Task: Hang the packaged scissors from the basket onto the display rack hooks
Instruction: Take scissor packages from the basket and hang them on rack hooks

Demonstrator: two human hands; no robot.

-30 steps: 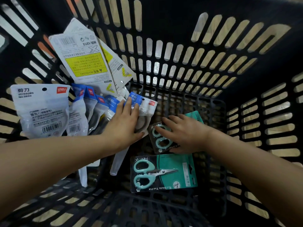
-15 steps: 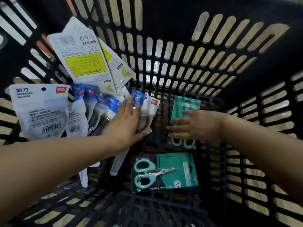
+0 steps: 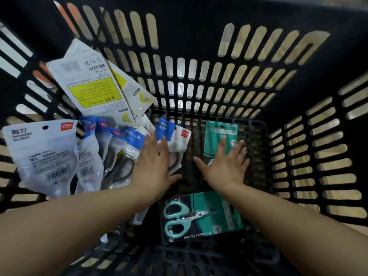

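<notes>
Head view looks straight down into a black slatted basket (image 3: pixel 199 92), and no rack or hook shows anywhere, so as I judge it the hanging has not begun for anything seen here: every pack is yet to be lifted out. Going from the left, one large white pouch (image 3: pixel 41 156) leans on the left wall, label side up. Next to it stands a fan of narrower blue-topped pouches (image 3: pixel 111 148); I count about five, though they overlap and the tally is unsure. Above them lie two white cards (image 3: pixel 89 82), the upper one with a yellow warning panel, the other mostly hidden beneath it; whether more sit under is unclear. The left hand (image 3: pixel 151 170) lies flat on the right end of the fan, its grip spread with straight fingers, pressing and pinching nothing. On the basket floor to the right are two teal cards: the far card (image 3: pixel 221 134) lies under the right hand (image 3: pixel 225 168), whose grip is likewise spread, palm down on the card's lower part, not curled round it. The near card (image 3: pixel 203 216) lies apart, closer to the viewer, face up with mint-handled scissors showing. That makes roughly ten packs left, all in the basket, none held.
</notes>
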